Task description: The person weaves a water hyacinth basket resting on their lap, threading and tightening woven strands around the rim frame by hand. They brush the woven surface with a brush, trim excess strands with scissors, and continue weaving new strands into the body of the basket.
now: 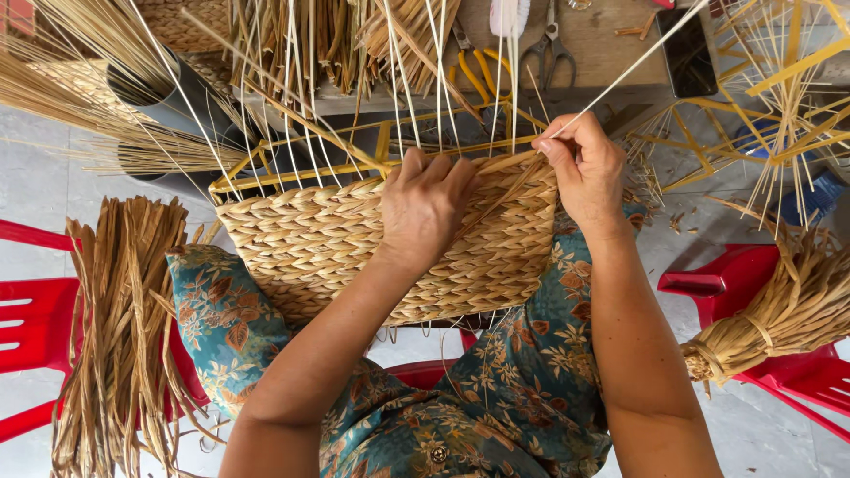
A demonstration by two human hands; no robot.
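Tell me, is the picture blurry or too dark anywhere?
Head view: soft, even daylight, no hard shadows or glare. The left hand and right hand on the tan woven straw basket panel look sharp. The thin pale straw stalks fan outward toward the edges, a wide-lens stretch. The flat black phone on the wooden bench shows only a dull reflection.

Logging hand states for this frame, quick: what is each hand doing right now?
Left hand: fingers curled over the top edge of the woven basket, pressing it.
Right hand: closed, pinching a pale strand at the basket's rim.
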